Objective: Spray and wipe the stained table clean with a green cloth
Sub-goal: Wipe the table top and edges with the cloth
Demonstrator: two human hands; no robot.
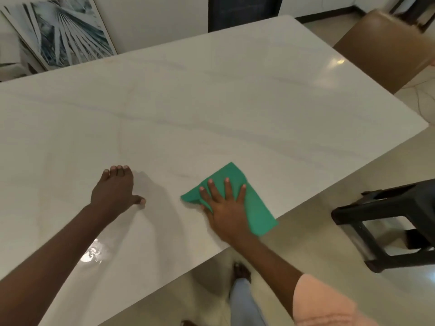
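A white marble-look table (pixel 211 95) fills most of the head view. Near its front right edge lies a green cloth (pixel 255 208), flat on the top. My right hand (pixel 223 205) presses down on the cloth with fingers spread. My left hand (pixel 115 189) rests on the bare tabletop to the left of the cloth, fingers slightly curled and holding nothing. A wet, glossy patch (pixel 94 254) shines on the table beside my left forearm. No spray bottle is in view.
A black plastic stool (pixel 386 222) stands on the floor right of the table. A brown chair (pixel 386 48) sits at the far right corner. A framed picture (pixel 63 31) leans against the wall at back left. My leg and foot (pixel 242 285) show below the table edge.
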